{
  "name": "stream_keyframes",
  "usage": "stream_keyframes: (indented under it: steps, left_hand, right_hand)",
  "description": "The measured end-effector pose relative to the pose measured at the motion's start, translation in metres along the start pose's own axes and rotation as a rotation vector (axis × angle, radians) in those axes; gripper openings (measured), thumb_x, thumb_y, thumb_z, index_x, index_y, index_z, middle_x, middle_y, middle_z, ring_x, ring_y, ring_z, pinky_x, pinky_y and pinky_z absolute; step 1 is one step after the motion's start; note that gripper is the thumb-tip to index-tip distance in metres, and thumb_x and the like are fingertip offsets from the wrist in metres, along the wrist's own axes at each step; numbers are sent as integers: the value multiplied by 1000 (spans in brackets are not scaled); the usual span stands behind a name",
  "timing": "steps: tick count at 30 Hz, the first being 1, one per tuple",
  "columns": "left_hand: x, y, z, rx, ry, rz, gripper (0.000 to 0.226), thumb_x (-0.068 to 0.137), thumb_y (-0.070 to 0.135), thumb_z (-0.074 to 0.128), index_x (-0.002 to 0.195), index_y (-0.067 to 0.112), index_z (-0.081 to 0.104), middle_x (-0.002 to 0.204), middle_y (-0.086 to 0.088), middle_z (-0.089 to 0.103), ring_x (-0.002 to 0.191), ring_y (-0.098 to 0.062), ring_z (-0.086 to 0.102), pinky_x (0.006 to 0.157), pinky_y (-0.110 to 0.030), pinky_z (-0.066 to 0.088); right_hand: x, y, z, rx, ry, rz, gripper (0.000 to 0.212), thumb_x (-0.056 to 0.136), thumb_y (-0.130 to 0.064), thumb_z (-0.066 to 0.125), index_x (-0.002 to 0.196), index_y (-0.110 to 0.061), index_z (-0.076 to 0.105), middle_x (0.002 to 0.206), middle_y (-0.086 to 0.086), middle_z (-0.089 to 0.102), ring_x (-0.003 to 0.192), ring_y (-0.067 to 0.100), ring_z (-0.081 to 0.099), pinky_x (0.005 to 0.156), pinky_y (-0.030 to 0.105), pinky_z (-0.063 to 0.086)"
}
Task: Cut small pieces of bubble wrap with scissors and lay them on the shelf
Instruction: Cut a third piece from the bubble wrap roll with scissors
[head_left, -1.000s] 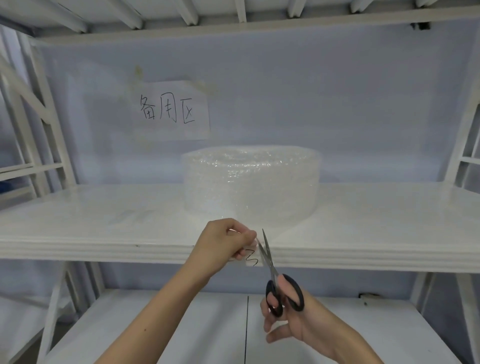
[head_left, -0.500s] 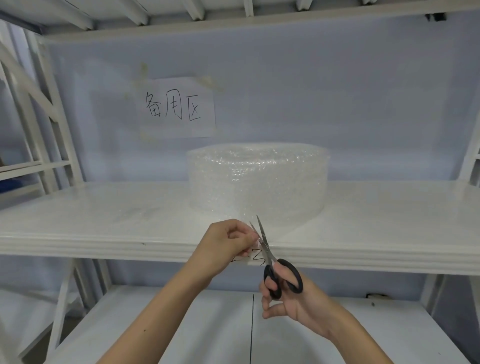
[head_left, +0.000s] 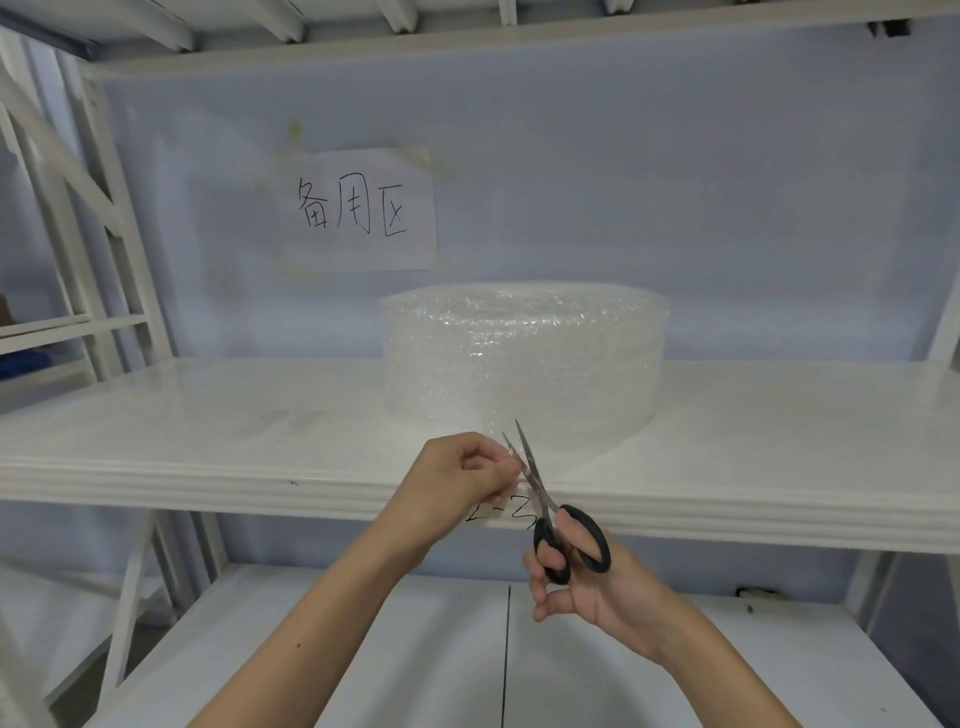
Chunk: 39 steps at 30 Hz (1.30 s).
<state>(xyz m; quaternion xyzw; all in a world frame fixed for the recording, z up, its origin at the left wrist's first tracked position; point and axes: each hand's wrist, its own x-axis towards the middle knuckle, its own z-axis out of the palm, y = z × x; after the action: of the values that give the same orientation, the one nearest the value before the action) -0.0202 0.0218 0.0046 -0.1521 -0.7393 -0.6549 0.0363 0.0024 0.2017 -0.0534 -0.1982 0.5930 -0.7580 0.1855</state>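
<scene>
I pinch wrap (head_left: 511, 453) in my left hand (head_left: 462, 475); right hand (head_left: 582, 582) grips open scissors (head_left: 545, 499); shelf (head_left: 208, 415) shows faint pieces at 9 o'clock; cut unfinished.

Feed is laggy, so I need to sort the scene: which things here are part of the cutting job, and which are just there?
In the job:
scissors, in the right hand
bubble wrap roll
small wrap piece pinched by the left hand
white shelf

Just there:
handwritten paper sign on the back wall
</scene>
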Motion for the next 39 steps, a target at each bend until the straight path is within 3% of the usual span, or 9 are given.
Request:
stream_keyframes:
  steps: [8, 14, 22, 27, 32, 35, 37, 39]
  left_hand:
    - [0, 1, -1, -18, -7, -2, 5, 88, 5, 69, 84, 3, 68, 67, -5, 70, 67, -18, 63, 68, -23, 55]
    - [-2, 3, -2, 52, -35, -11, 9, 88, 8, 70, 79, 8, 67, 69, -6, 70, 59, -11, 61, 64, -19, 52]
    - [-7, 4, -7, 122, -62, -12, 14, 86, 8, 72, 89, -5, 68, 67, -5, 68, 56, -9, 57, 61, -19, 49]
    - [-10, 9, -6, 153, -96, -4, 11, 87, 8, 70, 88, -2, 68, 70, -10, 66, 55, -9, 55, 60, -19, 47]
    - [-12, 14, -8, 183, -130, -7, 9, 89, 10, 70, 86, 1, 68, 68, -7, 66, 55, -9, 56, 60, -18, 48]
    - [-12, 19, -10, 214, -110, -28, 23, 91, 28, 67, 87, 6, 70, 75, -3, 74, 61, -8, 65, 68, -22, 55]
    - [-9, 22, -13, 308, -6, -32, 39, 88, 52, 62, 89, 15, 74, 85, 1, 77, 72, -11, 72, 79, -29, 59]
    - [-7, 25, -15, 380, 105, 5, 42, 83, 63, 59, 86, 24, 74, 88, 5, 77, 79, -13, 74, 84, -35, 59]
  right_hand:
    - [0, 0, 5, -46, 107, -31, 37, 81, -38, 58, 60, -11, 45, 65, 7, 49, 57, 23, 50, 60, 35, 52]
    - [3, -1, 6, -54, 96, -35, 40, 84, -41, 55, 58, -12, 45, 67, 9, 49, 59, 25, 52, 63, 36, 53]
    - [6, -2, 13, -34, 116, -59, 40, 83, -38, 56, 59, -10, 42, 65, 8, 49, 57, 23, 52, 58, 33, 53]
    - [9, -9, 15, -51, 104, -76, 39, 85, -38, 53, 61, -9, 42, 64, 7, 49, 59, 22, 52, 59, 33, 54]
    - [8, -7, 16, -49, 101, -98, 37, 84, -36, 55, 53, -16, 53, 64, 5, 50, 58, 21, 54, 58, 32, 54]
    - [9, -8, 18, -49, 98, -105, 39, 84, -37, 55, 50, -20, 57, 64, 4, 50, 58, 21, 54, 59, 32, 54]
    - [8, -9, 18, -64, 96, -100, 42, 86, -40, 57, 49, -19, 58, 64, 4, 50, 58, 20, 54, 60, 33, 54]
    - [7, -8, 17, -81, 97, -92, 45, 89, -40, 56, 50, -19, 59, 65, 5, 50, 59, 20, 54, 61, 33, 54]
